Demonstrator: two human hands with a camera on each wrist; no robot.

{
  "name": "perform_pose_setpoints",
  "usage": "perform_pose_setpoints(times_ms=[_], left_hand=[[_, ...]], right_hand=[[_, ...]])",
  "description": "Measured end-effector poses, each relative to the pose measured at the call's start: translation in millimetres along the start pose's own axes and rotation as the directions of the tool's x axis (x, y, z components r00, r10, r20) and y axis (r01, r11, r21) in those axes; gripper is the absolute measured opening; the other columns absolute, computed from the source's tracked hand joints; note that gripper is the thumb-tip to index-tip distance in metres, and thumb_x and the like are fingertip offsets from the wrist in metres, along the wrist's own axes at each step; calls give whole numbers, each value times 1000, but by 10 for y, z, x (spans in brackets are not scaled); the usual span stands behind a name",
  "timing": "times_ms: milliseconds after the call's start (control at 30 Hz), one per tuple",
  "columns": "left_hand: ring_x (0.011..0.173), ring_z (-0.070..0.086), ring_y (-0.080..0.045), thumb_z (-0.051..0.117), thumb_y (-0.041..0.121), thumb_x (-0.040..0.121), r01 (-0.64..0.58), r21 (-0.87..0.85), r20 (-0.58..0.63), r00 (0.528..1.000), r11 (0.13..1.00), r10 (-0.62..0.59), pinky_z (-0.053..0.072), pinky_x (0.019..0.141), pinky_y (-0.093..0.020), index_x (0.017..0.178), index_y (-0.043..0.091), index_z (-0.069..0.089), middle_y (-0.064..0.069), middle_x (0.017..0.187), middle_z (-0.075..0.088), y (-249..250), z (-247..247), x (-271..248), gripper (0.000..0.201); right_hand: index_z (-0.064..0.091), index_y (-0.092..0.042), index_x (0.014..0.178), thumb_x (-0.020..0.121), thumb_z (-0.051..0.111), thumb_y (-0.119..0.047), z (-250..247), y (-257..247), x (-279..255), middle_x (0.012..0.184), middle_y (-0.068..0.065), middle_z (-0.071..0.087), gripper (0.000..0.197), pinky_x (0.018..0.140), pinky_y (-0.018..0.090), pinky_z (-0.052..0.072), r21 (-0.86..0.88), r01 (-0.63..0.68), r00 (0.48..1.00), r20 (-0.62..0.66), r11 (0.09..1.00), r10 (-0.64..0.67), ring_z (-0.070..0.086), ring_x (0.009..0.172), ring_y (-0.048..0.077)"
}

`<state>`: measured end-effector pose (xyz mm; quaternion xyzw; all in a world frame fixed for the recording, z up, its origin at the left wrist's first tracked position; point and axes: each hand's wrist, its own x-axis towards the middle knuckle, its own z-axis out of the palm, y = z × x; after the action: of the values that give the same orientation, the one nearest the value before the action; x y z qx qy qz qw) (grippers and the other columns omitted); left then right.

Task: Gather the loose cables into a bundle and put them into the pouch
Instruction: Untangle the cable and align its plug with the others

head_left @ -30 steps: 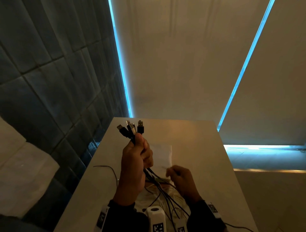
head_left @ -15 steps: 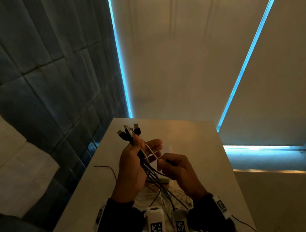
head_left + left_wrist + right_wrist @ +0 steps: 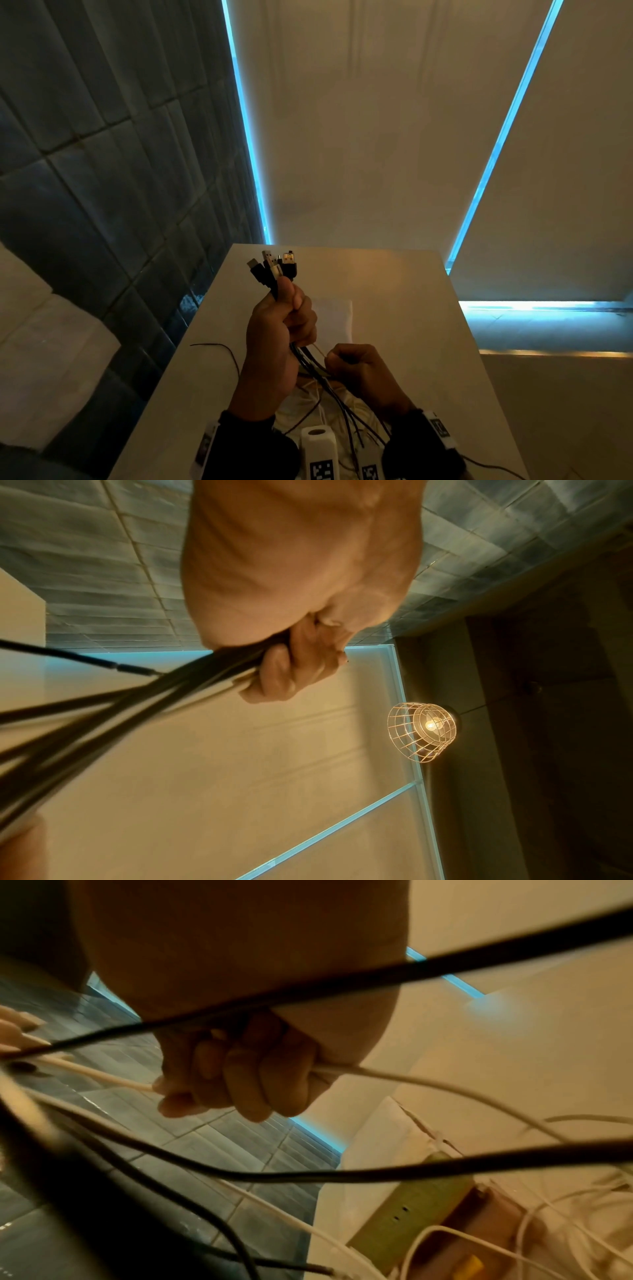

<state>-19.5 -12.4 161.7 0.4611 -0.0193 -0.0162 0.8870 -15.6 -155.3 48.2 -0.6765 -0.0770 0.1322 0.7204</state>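
My left hand (image 3: 284, 318) is raised over the table and grips a bundle of black and white cables (image 3: 274, 274) in its fist; their USB plugs stick up above my thumb. The left wrist view shows the cables (image 3: 143, 685) running out under my curled left fingers (image 3: 291, 674). Just below and to the right, my right hand (image 3: 356, 366) holds a single white cable (image 3: 394, 1077) that passes through its curled fingers (image 3: 240, 1074). The loose tails hang down toward my lap. A white pouch (image 3: 334, 318) lies flat on the table behind my left hand.
The narrow white table (image 3: 394, 308) runs away from me, with a dark tiled wall (image 3: 102, 171) on its left. A thin black wire (image 3: 219, 347) lies on the table at the left. A green and brown box (image 3: 421, 1204) sits under the cables near my lap.
My left fingers, spread half a second ago, have closed round the bundle again. My right hand has slid down along the white cable toward my body.
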Motion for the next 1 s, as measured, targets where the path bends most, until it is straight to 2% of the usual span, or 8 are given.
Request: perform_pose_setpoints(times_ms=[167, 367, 467, 633, 700, 767, 867, 1000], left_hand=[[38, 19, -6, 39, 37, 91, -5, -2, -9, 1000, 1000, 5, 18, 39, -18, 66, 11, 37, 6, 47, 27, 9, -14, 3, 36], [37, 19, -6, 38, 36, 91, -1, 14, -25, 1000, 1000, 1, 17, 39, -19, 64, 12, 39, 6, 47, 27, 13, -18, -9, 37], [38, 19, -6, 39, 36, 91, -8, 13, -28, 1000, 1000, 8, 18, 39, -19, 64, 12, 39, 6, 48, 27, 30, -31, -11, 36], [38, 19, -6, 43, 38, 86, -2, 15, -28, 1000, 1000, 3, 17, 40, -21, 65, 12, 40, 6, 48, 27, 54, -55, 0, 34], [38, 19, -6, 43, 38, 86, 8, 24, -31, 999, 1000, -8, 16, 40, -21, 66, 11, 39, 6, 47, 27, 48, -67, 8, 33], [37, 19, -6, 42, 38, 88, 13, 37, -44, 999, 999, -11, 17, 39, -21, 66, 11, 39, 6, 46, 28, 38, -84, 24, 34], [37, 20, -7, 42, 39, 87, 15, 71, -79, 997, 997, -9, 15, 42, -24, 67, 11, 40, 5, 45, 29, 20, -87, 34, 35], [38, 27, -10, 39, 38, 95, 53, 133, -153, 988, 990, -32, 21, 41, -24, 69, 11, 41, 0, 47, 40, -40, -87, 42, 37]], right_hand=[[60, -18, 59, 81, 60, -23, -37, 160, 36, 60, 0, 52, 23, 64, 29, 38, -84, -27, 999, -47, 996, 23, 47, 61, 13], [65, -14, 63, 89, 60, -15, -116, 447, 82, 63, 0, 60, 27, 67, 27, 43, -208, -86, 994, -85, 974, 70, 54, 64, 10], [62, 1, 68, 89, 62, -17, -152, 588, 105, 63, 4, 56, 28, 62, 26, 38, -220, -78, 993, -106, 972, 56, 48, 60, 9], [60, 4, 65, 89, 65, -21, -225, 801, 113, 56, 2, 44, 35, 55, 27, 30, -239, -98, 985, -159, 966, 61, 37, 52, 6], [65, -4, 65, 88, 65, -20, -239, 752, 130, 55, -2, 52, 28, 57, 27, 35, -307, -114, 976, -213, 945, 49, 43, 53, 6], [65, -12, 60, 87, 62, -15, -250, 581, 149, 52, -9, 55, 28, 56, 22, 38, -326, -131, 953, -302, 936, 28, 47, 52, 4], [61, -8, 65, 89, 58, -15, -208, 157, 147, 52, -8, 48, 25, 51, 23, 33, -264, -14, 932, -354, 964, -84, 40, 48, 6], [59, -2, 72, 94, 55, -11, -61, -439, 82, 48, -10, 40, 25, 45, 22, 27, -168, 213, 927, -275, 963, -253, 31, 44, 9]])
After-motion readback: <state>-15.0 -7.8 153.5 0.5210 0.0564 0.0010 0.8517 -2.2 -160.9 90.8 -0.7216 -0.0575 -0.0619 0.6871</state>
